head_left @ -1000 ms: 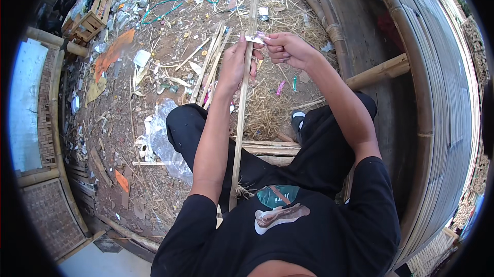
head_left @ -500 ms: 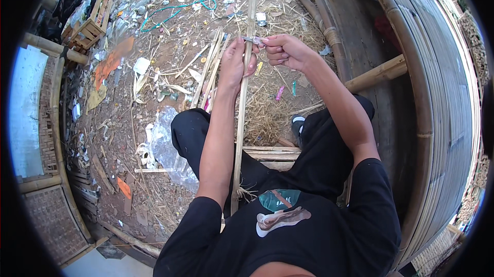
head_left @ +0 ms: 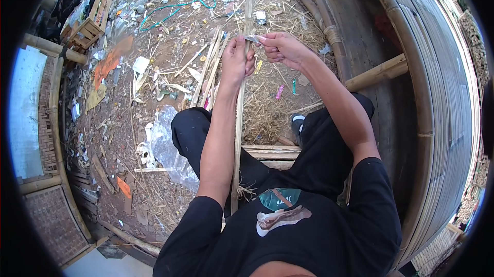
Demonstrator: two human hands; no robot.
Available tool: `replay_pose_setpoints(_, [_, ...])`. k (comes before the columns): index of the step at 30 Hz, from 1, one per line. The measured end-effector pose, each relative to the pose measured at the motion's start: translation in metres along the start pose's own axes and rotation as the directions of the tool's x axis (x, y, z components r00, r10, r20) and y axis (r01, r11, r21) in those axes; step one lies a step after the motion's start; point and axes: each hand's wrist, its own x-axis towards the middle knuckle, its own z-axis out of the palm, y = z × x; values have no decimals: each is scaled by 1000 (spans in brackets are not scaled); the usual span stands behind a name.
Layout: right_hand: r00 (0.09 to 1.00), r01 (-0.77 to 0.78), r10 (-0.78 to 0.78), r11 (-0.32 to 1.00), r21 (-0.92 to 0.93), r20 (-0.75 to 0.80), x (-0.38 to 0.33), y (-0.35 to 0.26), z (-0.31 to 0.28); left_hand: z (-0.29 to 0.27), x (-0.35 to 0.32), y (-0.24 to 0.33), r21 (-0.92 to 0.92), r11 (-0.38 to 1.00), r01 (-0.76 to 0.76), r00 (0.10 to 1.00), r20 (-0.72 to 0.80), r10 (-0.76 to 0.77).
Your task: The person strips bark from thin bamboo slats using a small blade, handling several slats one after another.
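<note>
A long pale bamboo strip [head_left: 239, 133] runs from my lap up between my knees and away over the ground. My left hand [head_left: 236, 62] is closed around its upper part, thumb and index finger near the top of the grip. With thumb and fingertips, my right hand [head_left: 284, 50] pinches one end of a small, thin, shiny piece [head_left: 252, 38]. That piece lies across the strip and reaches to my left fingertips; its exact kind is too small to tell. Several more bamboo strips [head_left: 206, 68] lie on the ground left of my left hand.
A bamboo bench [head_left: 329, 35] and slatted bamboo wall [head_left: 437, 86] stand on the right. Clear plastic sheeting [head_left: 167, 133] lies beside my left knee. Straw [head_left: 265, 115] covers the ground between my feet. A wooden crate [head_left: 92, 17] and green cord [head_left: 175, 6] are farther off.
The strip's far end has shifted slightly left. My left fingers have curled more closely around the strip, and my right hand has moved slightly left with the shiny piece.
</note>
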Motion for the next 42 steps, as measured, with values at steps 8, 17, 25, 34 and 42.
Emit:
replay_pose_setpoints(8, [997, 70, -71, 997, -10, -39, 7, 8, 4, 0, 0, 2, 3, 1000, 1, 999, -35, -1])
replay_pose_setpoints(17, [959, 217, -248, 954, -208, -139, 18, 16, 1, -5, 2, 0, -27, 999, 17, 1000, 11, -17])
replay_pose_setpoints(25, [955, 142, -249, 860, -490, -161, 11, 8, -3, 0, -6, 5, 99, 993, 60, 998, -5, -60])
replay_pose_setpoints(34, [483, 439, -791, -152, -886, 375, 0, 13, 4, 5, -11, -2, 54, 993, 108, 994, 24, -109])
replay_pose_setpoints(42, [900, 240, -425, 666, -707, -95, -3, 6, 9, 4, -20, 3, 167, 972, 168, 986, -24, -166])
